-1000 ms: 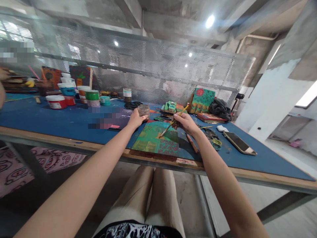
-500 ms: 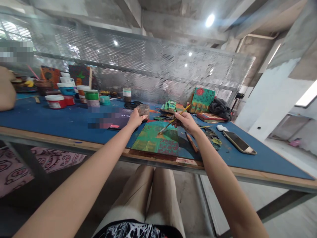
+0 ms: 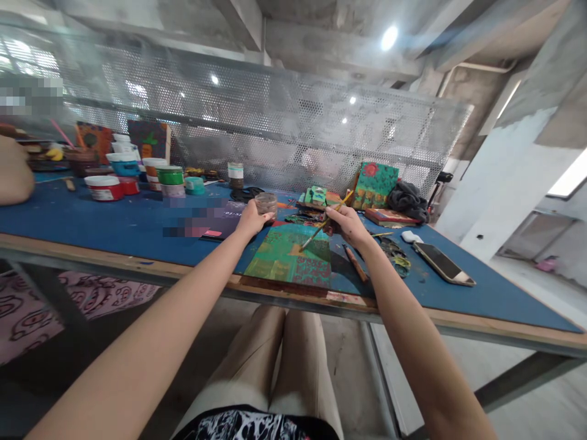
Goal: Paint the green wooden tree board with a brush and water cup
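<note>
A green painted board (image 3: 279, 250) with yellow and dark red patches lies at the table's front edge. My right hand (image 3: 346, 225) is closed around a thin paintbrush (image 3: 315, 234), its bristles touching or just over an orange-brown patch on the board. Beyond the board's left corner, my left hand (image 3: 252, 219) grips a clear jar (image 3: 266, 205) with brownish contents; the fingers behind it are hidden. Right of the board lies a brown wooden-looking stick (image 3: 355, 263). A paint-smeared palette (image 3: 394, 255) sits beside my right wrist.
Several paint tubs (image 3: 169, 176) stand at the back left. A dark tablet-like screen (image 3: 224, 217) lies left of the jar. A phone (image 3: 444, 263) rests at the right. Another painting (image 3: 376, 183) leans at the back. Another person's arm (image 3: 13, 171) is at far left.
The brush tip has shifted slightly right across the board, with my right hand moving a little the same way. My left hand stays on the jar.
</note>
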Action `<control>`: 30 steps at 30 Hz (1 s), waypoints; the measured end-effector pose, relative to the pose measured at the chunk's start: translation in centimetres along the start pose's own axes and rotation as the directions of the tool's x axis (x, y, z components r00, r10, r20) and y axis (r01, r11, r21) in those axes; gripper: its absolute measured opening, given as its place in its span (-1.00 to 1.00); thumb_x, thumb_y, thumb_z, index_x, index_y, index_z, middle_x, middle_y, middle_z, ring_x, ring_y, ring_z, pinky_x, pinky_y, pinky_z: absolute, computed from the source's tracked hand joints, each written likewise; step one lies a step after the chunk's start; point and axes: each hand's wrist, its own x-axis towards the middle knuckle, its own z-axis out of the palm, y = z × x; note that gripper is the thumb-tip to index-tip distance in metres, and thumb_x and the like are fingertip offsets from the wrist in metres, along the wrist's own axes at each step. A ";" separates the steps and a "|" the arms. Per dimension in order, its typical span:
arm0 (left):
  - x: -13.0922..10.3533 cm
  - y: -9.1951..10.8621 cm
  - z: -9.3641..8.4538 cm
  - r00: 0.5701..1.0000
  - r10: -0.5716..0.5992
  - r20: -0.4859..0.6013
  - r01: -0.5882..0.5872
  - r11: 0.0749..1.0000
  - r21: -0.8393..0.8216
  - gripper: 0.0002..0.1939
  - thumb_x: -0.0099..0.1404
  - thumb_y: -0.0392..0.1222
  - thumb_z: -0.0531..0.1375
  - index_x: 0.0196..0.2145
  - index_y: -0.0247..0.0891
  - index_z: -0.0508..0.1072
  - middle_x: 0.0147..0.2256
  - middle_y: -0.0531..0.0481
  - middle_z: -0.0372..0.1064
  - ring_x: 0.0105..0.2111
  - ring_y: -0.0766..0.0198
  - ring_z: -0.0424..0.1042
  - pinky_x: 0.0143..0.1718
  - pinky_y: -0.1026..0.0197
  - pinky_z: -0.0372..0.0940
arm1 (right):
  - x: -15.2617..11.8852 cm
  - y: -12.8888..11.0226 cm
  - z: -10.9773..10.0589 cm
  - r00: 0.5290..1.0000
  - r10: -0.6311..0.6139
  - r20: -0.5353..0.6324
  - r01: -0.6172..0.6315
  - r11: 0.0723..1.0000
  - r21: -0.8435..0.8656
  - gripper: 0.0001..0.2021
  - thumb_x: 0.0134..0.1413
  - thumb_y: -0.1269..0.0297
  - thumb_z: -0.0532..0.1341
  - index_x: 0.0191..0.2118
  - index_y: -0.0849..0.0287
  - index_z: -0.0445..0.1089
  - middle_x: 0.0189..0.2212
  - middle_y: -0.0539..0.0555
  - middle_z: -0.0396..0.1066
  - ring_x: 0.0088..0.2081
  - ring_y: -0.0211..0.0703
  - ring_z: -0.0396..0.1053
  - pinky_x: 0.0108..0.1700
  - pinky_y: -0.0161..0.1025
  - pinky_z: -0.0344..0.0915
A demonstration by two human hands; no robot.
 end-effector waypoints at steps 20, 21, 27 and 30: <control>-0.3 0.6 -0.4 1.000 -0.017 -0.002 0.017 1.000 0.016 -0.41 0.10 -0.17 0.27 0.05 -0.41 0.24 0.06 -0.36 0.32 0.09 -0.03 0.32 0.13 0.03 0.19 | -0.2 -0.3 0.0 0.991 -0.028 0.133 0.025 0.999 0.022 -0.57 -0.12 -0.13 0.31 -0.50 0.20 0.33 -0.64 -0.01 0.41 -0.62 -0.30 0.35 -0.56 -0.37 0.29; -0.3 0.6 -0.4 1.000 -0.011 -0.002 0.011 1.000 0.013 -0.42 0.09 -0.17 0.27 0.05 -0.42 0.25 0.06 -0.35 0.32 0.09 -0.01 0.33 0.13 0.04 0.19 | -0.1 -0.3 0.0 0.990 -0.029 0.135 0.027 0.999 0.017 -0.56 -0.12 -0.14 0.31 -0.50 0.20 0.34 -0.64 0.00 0.42 -0.61 -0.29 0.36 -0.55 -0.37 0.30; -0.1 0.6 -0.4 1.000 0.014 -0.004 -0.014 1.000 0.008 -0.48 0.09 -0.19 0.26 0.00 -0.35 0.29 0.03 -0.27 0.38 0.05 0.06 0.37 0.11 0.08 0.21 | 0.2 0.1 -0.3 0.993 -0.035 0.114 0.037 0.999 -0.016 -0.54 -0.14 -0.17 0.30 -0.50 0.20 0.34 -0.66 0.00 0.42 -0.66 -0.31 0.32 -0.58 -0.37 0.27; -0.1 0.5 -0.4 1.000 0.000 -0.007 0.000 1.000 0.017 -0.47 0.09 -0.16 0.26 0.01 -0.35 0.29 0.03 -0.31 0.37 0.06 0.00 0.36 0.11 0.04 0.22 | 0.4 0.3 -0.4 0.994 -0.037 0.104 0.040 0.999 -0.023 -0.53 -0.16 -0.18 0.30 -0.51 0.20 0.33 -0.66 0.00 0.42 -0.65 -0.29 0.34 -0.57 -0.36 0.28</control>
